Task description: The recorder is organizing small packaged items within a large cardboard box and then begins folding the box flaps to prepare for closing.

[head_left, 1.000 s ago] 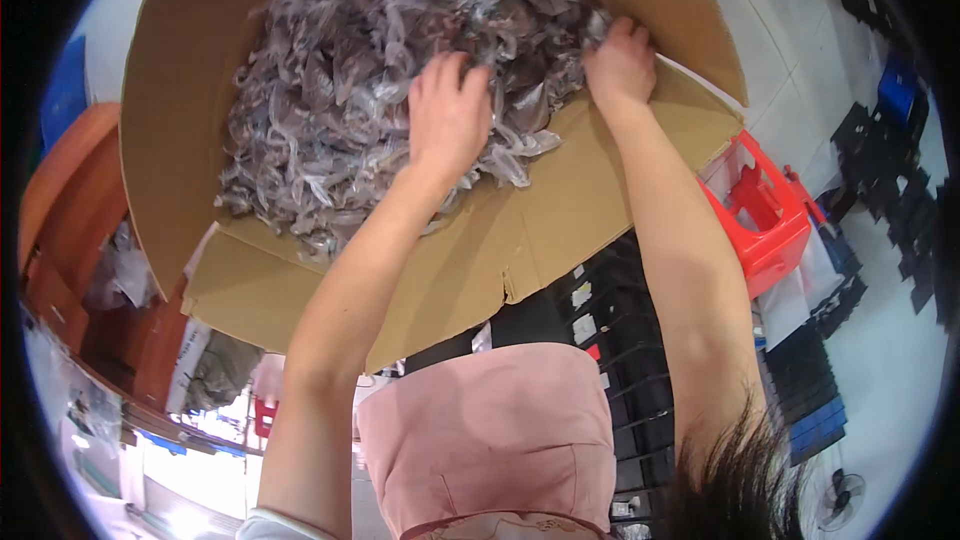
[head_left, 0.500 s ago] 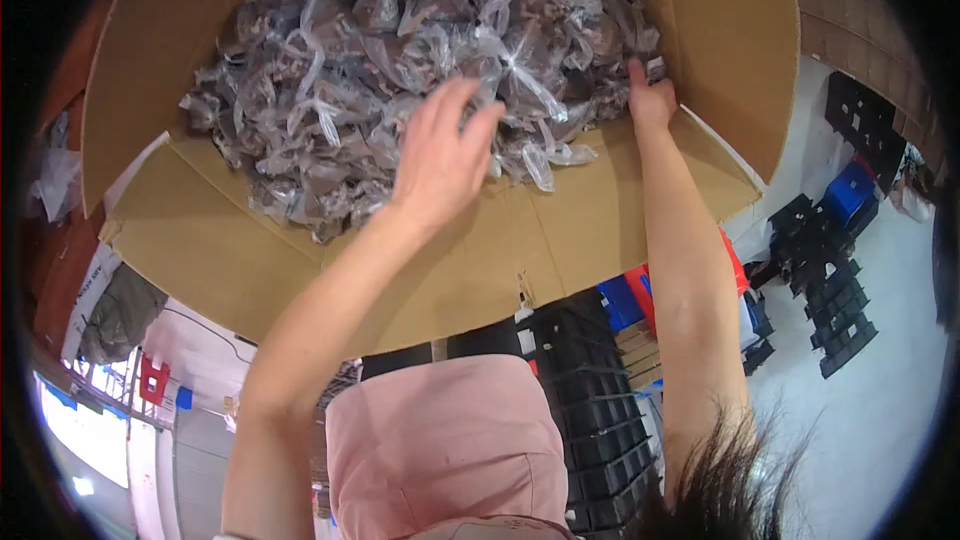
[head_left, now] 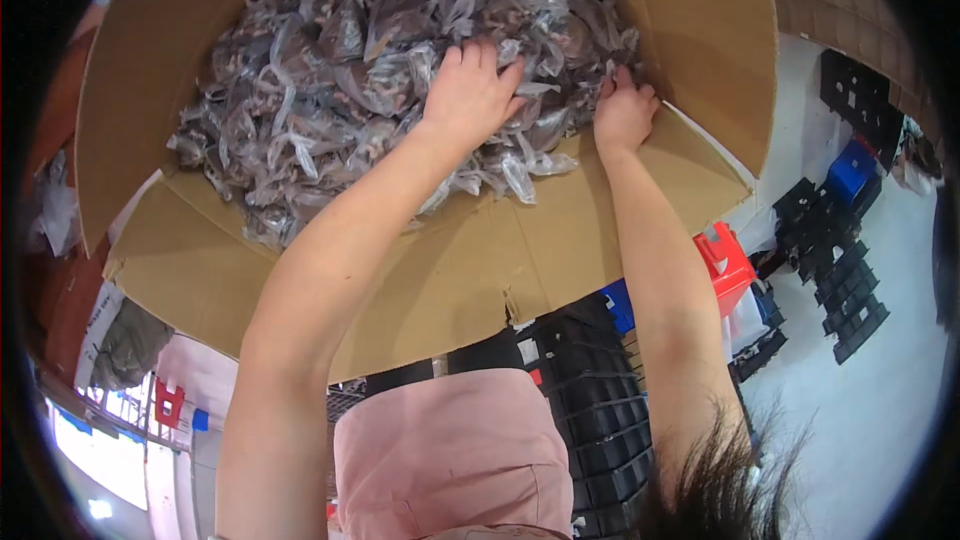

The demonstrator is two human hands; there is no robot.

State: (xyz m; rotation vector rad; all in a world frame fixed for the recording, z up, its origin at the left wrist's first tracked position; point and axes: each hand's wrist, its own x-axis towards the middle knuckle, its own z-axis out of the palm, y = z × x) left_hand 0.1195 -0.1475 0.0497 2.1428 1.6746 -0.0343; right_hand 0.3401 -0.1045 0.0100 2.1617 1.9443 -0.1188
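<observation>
A heap of knotted clear plastic bags [head_left: 350, 90] with dark contents fills a large open cardboard box [head_left: 440, 290]. My left hand [head_left: 472, 95] lies on the middle of the heap, palm down, fingers apart; its fingertips touch the bags and I see nothing gripped in it. At the heap's right edge, beside the box's right wall, my right hand [head_left: 626, 118] reaches in with its fingers apart and slightly bent. Its fingertips meet the bags there, and no bag is plainly held. What is inside the bags is too unclear to name.
The box's near flap folds down toward me. Below it stand black crates [head_left: 595, 420]. On the right are a red bin [head_left: 725, 265], a blue bin [head_left: 853, 172] and black plastic trays [head_left: 855, 305] on the pale floor. A grey-green cloth bundle [head_left: 130, 345] lies at left.
My left hand has moved forward and right, down onto the bags. The right hand has shifted slightly left and its fingers have spread. The view has shifted a little.
</observation>
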